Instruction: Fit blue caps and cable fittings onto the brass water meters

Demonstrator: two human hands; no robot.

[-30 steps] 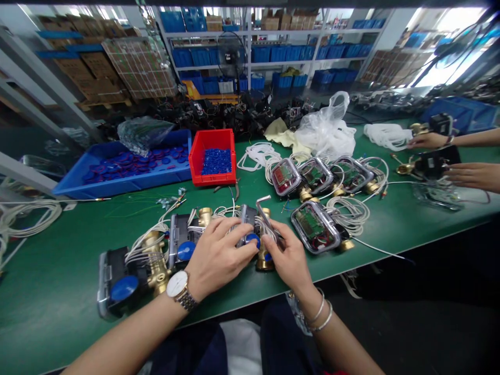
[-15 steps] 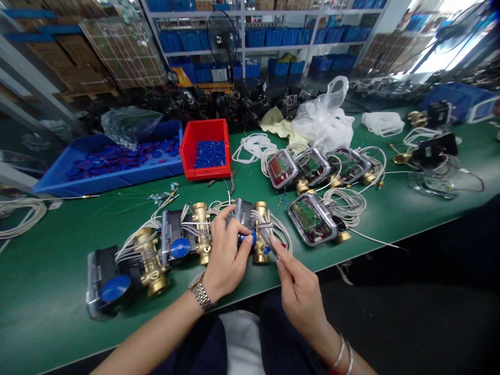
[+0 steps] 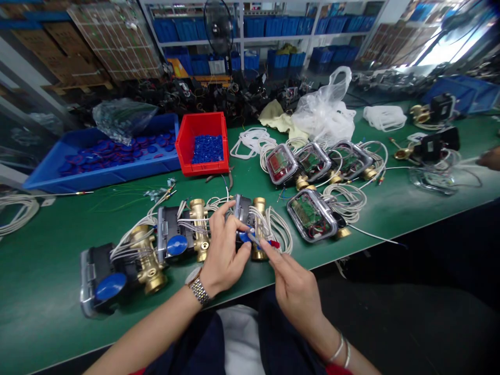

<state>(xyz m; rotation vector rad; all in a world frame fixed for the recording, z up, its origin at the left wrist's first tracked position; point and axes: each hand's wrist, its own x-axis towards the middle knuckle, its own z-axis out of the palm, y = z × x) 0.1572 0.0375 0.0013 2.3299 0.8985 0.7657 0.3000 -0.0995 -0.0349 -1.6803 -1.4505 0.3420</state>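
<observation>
Several meters with brass pipe bodies, dark clear-lidded boxes and blue round caps lie along the bench's near edge. My left hand [image 3: 224, 247] is on the rightmost meter [image 3: 258, 208], its index finger on the dark box and its thumb and another finger at the blue cap [image 3: 245, 237]. My right hand [image 3: 295, 284] pinches a slim grey metal tool [image 3: 253, 239], its tip at that cap; the tool's exact kind is unclear. Something red and blue shows beside the right fingertips. Left of my hands lie a second meter [image 3: 200, 229] and a third meter [image 3: 146, 255].
A blue tray [image 3: 97, 174] of blue discs and a red bin [image 3: 203, 167] of small blue parts stand behind. Clear-lidded meters [image 3: 312, 216] with coiled cables lie right, near a plastic bag [image 3: 324, 117]. Another person's hand [image 3: 490, 159] shows at the right edge.
My right hand has brought the tool left and lower, its tip now at the blue cap. My left hand stays at the same meter. Another person's hand has appeared at the right edge.
</observation>
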